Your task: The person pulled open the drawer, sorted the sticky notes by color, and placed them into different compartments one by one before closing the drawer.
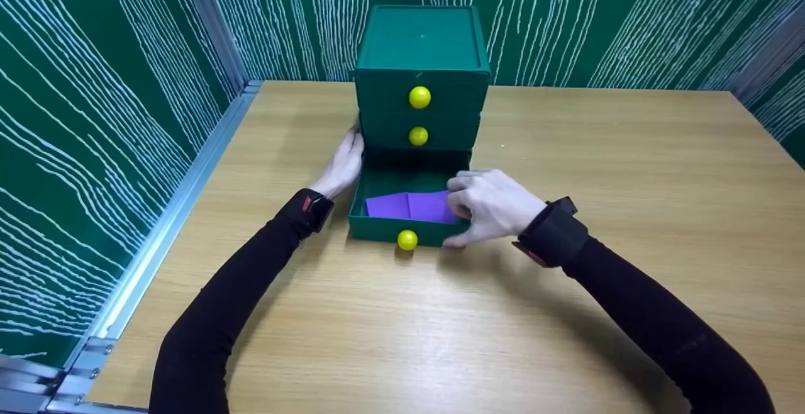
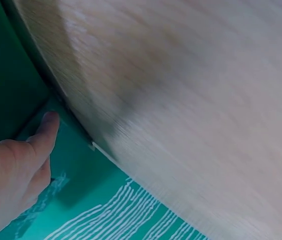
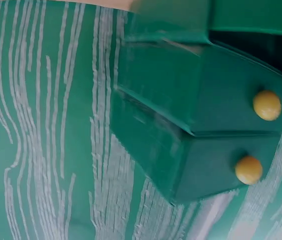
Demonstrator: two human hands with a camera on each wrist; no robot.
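Note:
A green cabinet of three drawers (image 1: 422, 39) stands on the table, each drawer with a yellow round knob. Its bottom drawer (image 1: 377, 230) is pulled out; the upper two are closed. Inside the drawer, by the front wall, lies a purple folded piece (image 1: 405, 206), creased down the middle; paper or cloth, I cannot tell. My left hand (image 1: 343, 165) rests along the cabinet's left side with fingers extended. At the drawer's front right corner my right hand (image 1: 494, 206) grips the wall, thumb outside and fingers curled over the inside, partly covering the purple piece.
Around the cabinet spreads a wooden table (image 1: 616, 168). Green panels with white streaks (image 1: 547, 24) rise behind it and at both sides. A metal frame rail (image 1: 182, 206) runs along the table's left edge.

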